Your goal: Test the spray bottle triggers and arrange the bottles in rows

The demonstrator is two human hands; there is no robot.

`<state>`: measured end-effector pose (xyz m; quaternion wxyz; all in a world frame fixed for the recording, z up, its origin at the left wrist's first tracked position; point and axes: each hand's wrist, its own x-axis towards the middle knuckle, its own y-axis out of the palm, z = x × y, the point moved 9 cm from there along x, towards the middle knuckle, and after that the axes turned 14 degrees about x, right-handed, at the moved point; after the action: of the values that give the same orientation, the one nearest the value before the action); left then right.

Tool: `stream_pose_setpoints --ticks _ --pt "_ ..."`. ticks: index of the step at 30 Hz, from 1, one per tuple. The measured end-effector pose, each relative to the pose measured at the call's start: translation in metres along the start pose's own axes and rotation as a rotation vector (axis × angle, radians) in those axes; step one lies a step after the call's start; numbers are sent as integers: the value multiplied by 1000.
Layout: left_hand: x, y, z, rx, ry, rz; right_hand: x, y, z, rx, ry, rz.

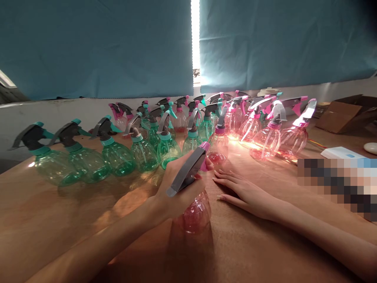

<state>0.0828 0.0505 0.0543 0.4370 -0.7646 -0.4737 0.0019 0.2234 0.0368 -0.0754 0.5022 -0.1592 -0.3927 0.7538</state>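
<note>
Reaching from lower left, the left hand [176, 188] wraps closed around the neck of a pink spray bottle [196, 214] standing upright at lower centre of the brown table [59, 220], its nozzle aimed upper right. Just right, the right hand [244, 192] lies flat, fingers spread. Behind stand green bottles [114, 157], then pink bottles [266, 141]; a white box [341, 152] bears print too small to read. Blue curtains [103, 43] hang above.

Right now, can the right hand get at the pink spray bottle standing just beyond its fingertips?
Probably yes. The right hand lies flat and empty, fingers toward that pink spray bottle, with only bare table between. The left hand grips a second bottle off to the side.
</note>
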Motion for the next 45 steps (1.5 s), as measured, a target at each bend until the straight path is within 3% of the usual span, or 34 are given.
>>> stream_pose_setpoints --ticks 9,19,35,45 --pt "0 -3 -4 -69 -8 -16 1 0 1 6 -16 -10" --pt "-1 10 10 -43 -32 -13 1 -2 3 30 -29 -21" --pt "-3 11 15 32 -69 -7 1 -5 5 26 -41 -34" --pt "-3 11 4 -60 -56 35 1 -4 5 0 -36 -20"
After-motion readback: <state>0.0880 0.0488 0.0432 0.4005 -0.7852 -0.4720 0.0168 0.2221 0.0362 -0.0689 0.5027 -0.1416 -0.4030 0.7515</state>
